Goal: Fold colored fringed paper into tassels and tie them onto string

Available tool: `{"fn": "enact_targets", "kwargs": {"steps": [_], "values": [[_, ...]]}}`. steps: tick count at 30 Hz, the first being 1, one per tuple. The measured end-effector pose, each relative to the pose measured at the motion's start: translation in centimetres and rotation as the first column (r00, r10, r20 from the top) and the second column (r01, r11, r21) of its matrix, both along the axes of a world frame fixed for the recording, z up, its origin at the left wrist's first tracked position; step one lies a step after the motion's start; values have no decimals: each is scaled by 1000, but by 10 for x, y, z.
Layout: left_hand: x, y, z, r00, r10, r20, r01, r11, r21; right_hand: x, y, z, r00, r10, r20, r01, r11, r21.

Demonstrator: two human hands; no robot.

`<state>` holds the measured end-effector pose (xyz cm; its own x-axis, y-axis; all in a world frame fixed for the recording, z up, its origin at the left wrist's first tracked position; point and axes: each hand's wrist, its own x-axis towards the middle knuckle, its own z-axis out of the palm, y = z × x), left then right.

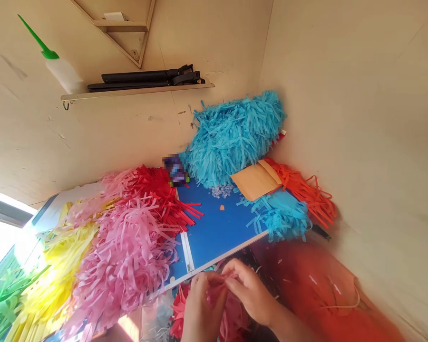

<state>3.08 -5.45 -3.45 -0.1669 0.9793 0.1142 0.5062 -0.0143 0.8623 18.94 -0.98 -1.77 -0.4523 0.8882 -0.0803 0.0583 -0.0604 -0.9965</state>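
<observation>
Low in the view, in front of the blue table's edge, my left hand (204,300) and my right hand (248,290) meet with their fingertips close together. Both are closed on the top of a pink paper tassel (232,316), whose fringe hangs down below them. The exact grip of the fingers is partly hidden by the hands themselves. Red paper fringe (180,308) shows just left of my left hand. The blue table (210,237) lies beyond the hands, with a pile of pink fringed paper (124,256) on its left part.
Red (153,194), yellow (66,266) and green fringe (10,294) lie on the left. Light-blue fringe (231,137) fills the back corner. A tan envelope-like paper (255,180) rests by orange strips (306,190). Above hangs a shelf (139,91) with a green-tipped bottle (62,71).
</observation>
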Motion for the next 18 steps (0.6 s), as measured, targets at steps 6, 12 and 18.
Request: {"fn": "enact_targets", "kwargs": {"steps": [6, 12, 18], "values": [[10, 0, -8, 1000, -13, 8, 12, 997, 74, 3, -4, -2, 974, -181, 137, 117, 917, 381], [-6, 10, 41, 974, -125, -190, 138, 989, 55, 85, 33, 36, 872, -473, -127, 488, 862, 136], [-38, 33, 89, 869, -269, -415, 396, 881, 259, 226, 36, 115, 784, -616, -76, 619, 767, 169]]}}
